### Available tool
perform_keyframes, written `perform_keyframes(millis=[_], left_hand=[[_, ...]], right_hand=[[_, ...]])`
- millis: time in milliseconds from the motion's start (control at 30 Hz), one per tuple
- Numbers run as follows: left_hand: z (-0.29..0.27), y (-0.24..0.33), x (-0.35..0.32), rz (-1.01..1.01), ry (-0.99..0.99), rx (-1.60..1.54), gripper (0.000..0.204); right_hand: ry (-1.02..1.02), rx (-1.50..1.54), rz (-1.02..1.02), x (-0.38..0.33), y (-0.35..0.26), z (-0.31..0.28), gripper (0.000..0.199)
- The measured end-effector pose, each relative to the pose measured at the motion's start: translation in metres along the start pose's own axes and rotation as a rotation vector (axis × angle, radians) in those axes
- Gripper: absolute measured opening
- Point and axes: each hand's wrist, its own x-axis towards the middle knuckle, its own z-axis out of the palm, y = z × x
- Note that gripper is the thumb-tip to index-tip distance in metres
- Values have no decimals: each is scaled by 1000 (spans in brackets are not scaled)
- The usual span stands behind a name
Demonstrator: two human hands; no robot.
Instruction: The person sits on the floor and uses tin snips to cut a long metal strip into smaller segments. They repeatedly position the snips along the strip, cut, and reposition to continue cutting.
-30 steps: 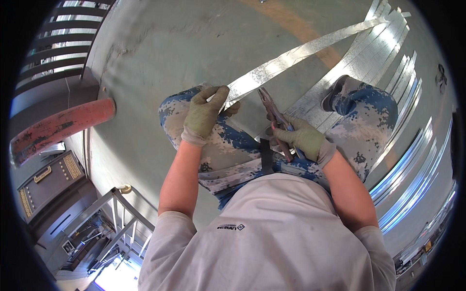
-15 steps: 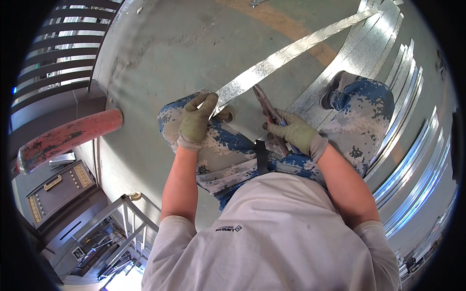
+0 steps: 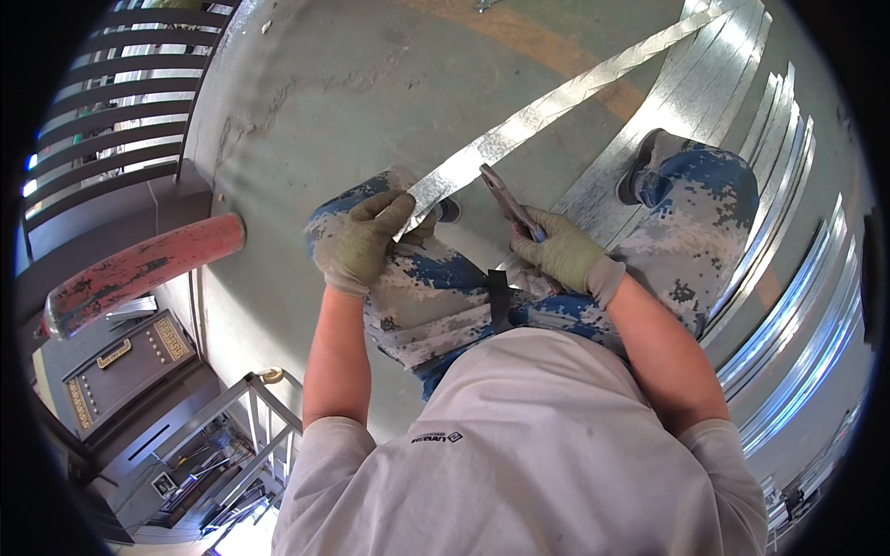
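Observation:
My left hand (image 3: 360, 243), in a greenish work glove, is closed on the near end of a long, thin galvanized metal strip (image 3: 524, 125). From there the strip rises to the upper right, its far end by other strips. My gloved right hand (image 3: 565, 252) is wrapped around a pair of pliers (image 3: 505, 195). Their jaws point up and to the left, just below the strip, and seem apart from it. Most of the pliers' handles are hidden by the hand. Both hands are above my camouflage-trousered legs (image 3: 686, 218).
Wide flat metal strips (image 3: 663, 120) lie beyond my right hand. Several bundles of narrow shiny strips (image 3: 797, 315) lie at the right. On the left are a worn red cylinder (image 3: 148, 269), a dark slatted frame (image 3: 120, 102), a brown ornamented panel (image 3: 125, 366) and a metal railing (image 3: 246, 408).
My left hand has shifted slightly left and down, its fingers now flatter over the strip's end. The pliers have turned in my right hand, and less of their handles shows.

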Motion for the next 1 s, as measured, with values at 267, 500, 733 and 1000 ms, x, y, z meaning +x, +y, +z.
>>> perform_keyframes(millis=[267, 500, 733, 1000], left_hand=[[5, 53, 75, -165, -261, 86, 52], [64, 40, 178, -355, -690, 91, 44], [78, 5, 204, -170, -868, 314, 38], [73, 17, 199, -12, -774, 521, 32]], right_hand=[[41, -193, 16, -10, -11, -1, 49], [27, -108, -41, -15, 6, -15, 48], [69, -326, 6, -17, -8, -22, 38], [-2, -201, 102, -11, -21, -27, 37]])
